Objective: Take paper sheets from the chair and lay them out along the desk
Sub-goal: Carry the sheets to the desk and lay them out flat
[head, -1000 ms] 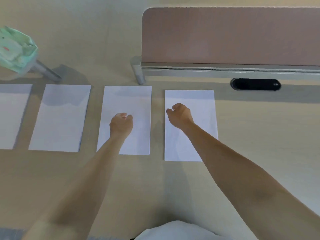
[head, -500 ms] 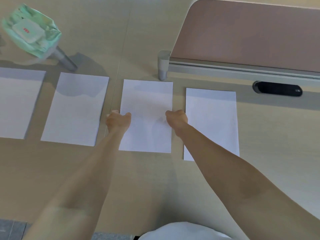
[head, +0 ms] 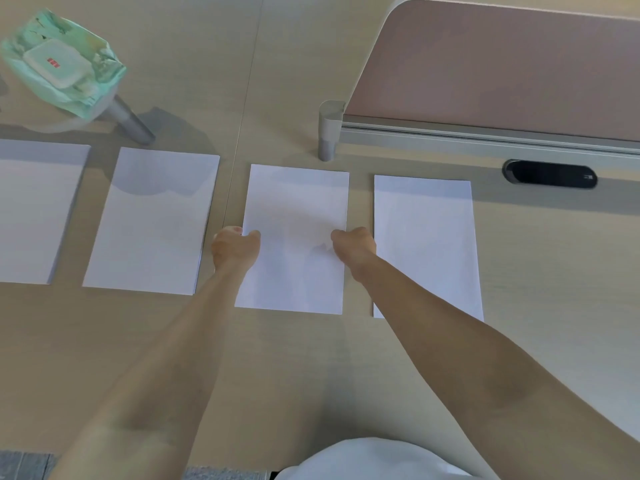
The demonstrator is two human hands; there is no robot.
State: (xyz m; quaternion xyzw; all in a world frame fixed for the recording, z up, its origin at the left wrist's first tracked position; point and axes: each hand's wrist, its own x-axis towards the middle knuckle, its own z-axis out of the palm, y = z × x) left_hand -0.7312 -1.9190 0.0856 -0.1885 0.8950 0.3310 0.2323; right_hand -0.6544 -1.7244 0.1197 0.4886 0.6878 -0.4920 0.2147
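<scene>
Both side edges of one sheet are pinched by left hand and right hand; uneven pulls could crease it or skew it onto its neighbour.

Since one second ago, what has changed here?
The left hand moved from the middle of the third sheet to its left edge; the right hand from the fourth sheet to the third's right edge. Both now pinch it. No sheet has moved.
</scene>
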